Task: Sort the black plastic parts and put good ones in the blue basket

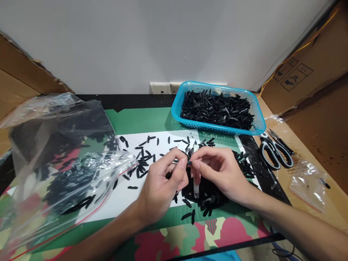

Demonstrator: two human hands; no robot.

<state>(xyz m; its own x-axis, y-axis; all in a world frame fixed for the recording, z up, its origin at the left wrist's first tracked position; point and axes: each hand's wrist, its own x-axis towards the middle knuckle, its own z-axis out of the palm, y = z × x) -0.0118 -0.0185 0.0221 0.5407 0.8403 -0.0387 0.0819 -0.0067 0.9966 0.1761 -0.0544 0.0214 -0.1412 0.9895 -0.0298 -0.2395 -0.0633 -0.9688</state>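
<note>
In the head view, the left hand (163,185) and the right hand (221,174) are working nearly fingertip to fingertip. Thumb and index finger of each hand are pressing together, clamping a small black piece (189,163) between them. The piece is sitting in front of the body, above a black pile (213,201) on a white sheet (123,201); the fingertips are largely covering it, and its exact outline cannot be told.

Handling: judging by the similar strips lying around, the part is likely being very light, thin and fairly stiff, perhaps brittle if bent. Grip is best being taken lightly at both ends with the fingertip pads. A blue basket (217,128) is holding more strips behind; scissors (268,142) are lying to the right.
</note>
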